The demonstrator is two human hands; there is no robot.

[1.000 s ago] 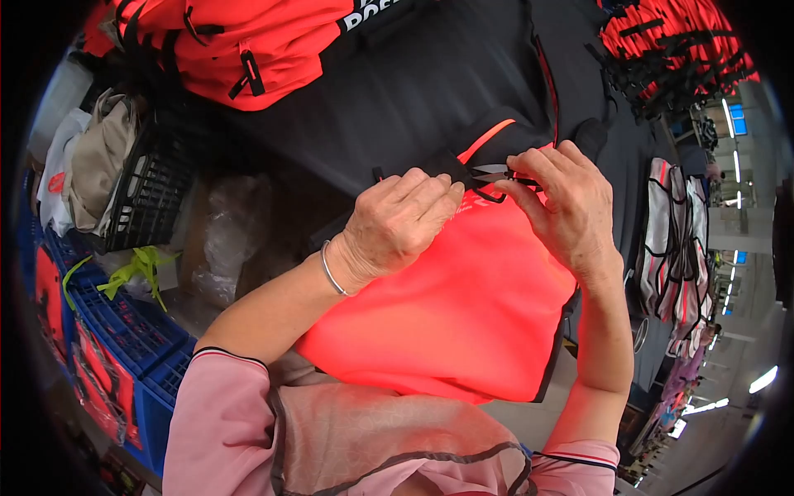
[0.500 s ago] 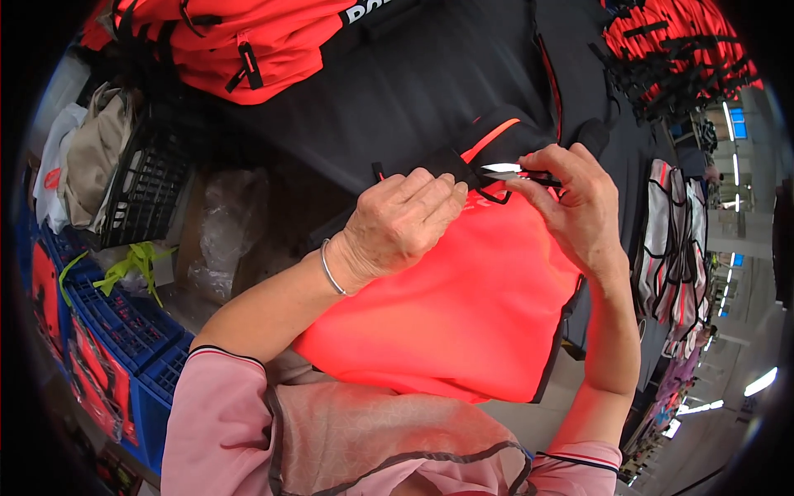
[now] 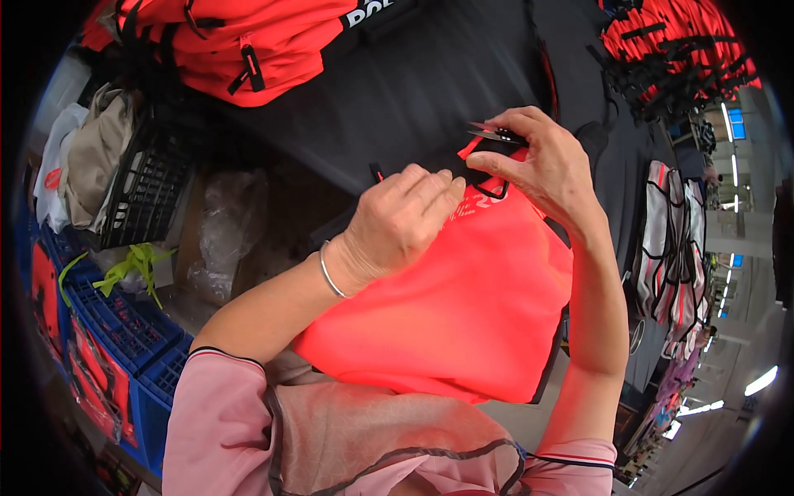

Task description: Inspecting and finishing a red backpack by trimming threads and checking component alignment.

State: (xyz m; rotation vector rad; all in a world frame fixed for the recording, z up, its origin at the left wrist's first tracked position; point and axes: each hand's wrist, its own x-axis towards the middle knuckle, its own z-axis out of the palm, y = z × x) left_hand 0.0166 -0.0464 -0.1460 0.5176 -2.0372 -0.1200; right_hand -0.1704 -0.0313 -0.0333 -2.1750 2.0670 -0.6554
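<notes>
Right hand up and leftward with the snips, left hand unmoved

Since the earlier frame the person's right hand [image 3: 547,161] has shifted up and to the left, carrying the small metal snips with black handles [image 3: 498,135] along. Its thumb and fingers are closed around the handles, and the blades point left above the bright coral-red fabric bag with black trim [image 3: 438,306]. That bag lies between the forearms, its upper end under both hands at the edge of the dark cloth-covered table [image 3: 413,91].

The left hand [image 3: 401,217], with a thin silver bangle [image 3: 332,273] at its wrist, has its bent fingers pressed close together over the bag's upper edge; what they pinch underneath cannot be told. Just beside those fingertips is a narrow black cord loop [image 3: 494,195].

Red bags with black straps [image 3: 256,54] are heaped at the upper left. Farther left, a black plastic lattice basket [image 3: 153,190] holds crumpled beige cloth [image 3: 99,161], near blue plastic crates [image 3: 124,326] and a yellow-green ribbon [image 3: 136,269].
</notes>
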